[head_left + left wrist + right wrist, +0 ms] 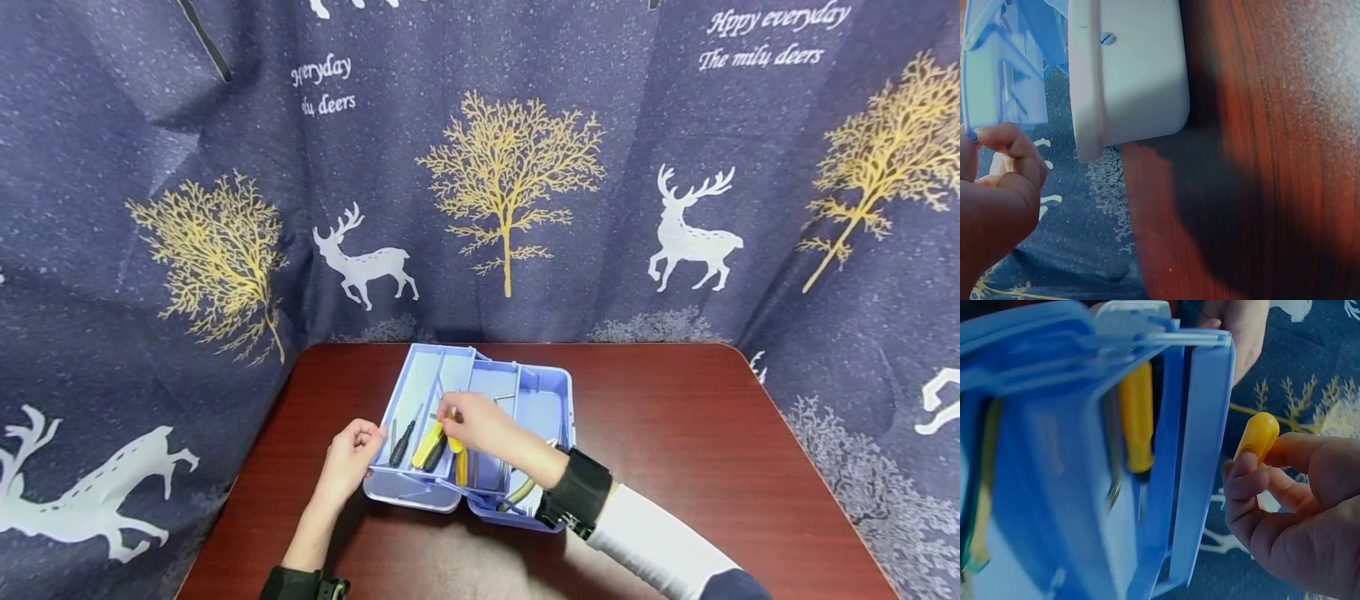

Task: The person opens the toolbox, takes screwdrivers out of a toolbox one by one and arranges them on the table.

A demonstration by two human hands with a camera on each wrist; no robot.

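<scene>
Step in hand: the right hand (480,425) hovers over the left tray of the open blue toolbox (551,392), pinching a yellow-handled screwdriver (454,440) — by my read, a tool caught between tray and air, being lifted out or set in; which one I cannot tell
Right fingers: the fingertips (1249,467) and thumb curl round the yellow handle (1258,439) just below its rounded butt, a light pinch and not a full fist
Left hand: the left hand (351,454) sits at the tray's near-left corner, fingers (1019,147) bent against the blue rim, seemingly steadying the box
Where the tool is: above the left tray, just beside the black-handled screwdriver (403,442) and another yellow-handled one (1137,422) lying in it
Axis and heading: its long axis runs roughly along the tray's length; the wrist view shows the butt end sticking out past the fingers, while the blade end is hidden, so the tip's heading cannot be told
Next move calls for: keeping the shaft parallel to the tray walls and clear of the neighbouring tools, with the left hand holding the box still on the tabletop (675,417)
</scene>
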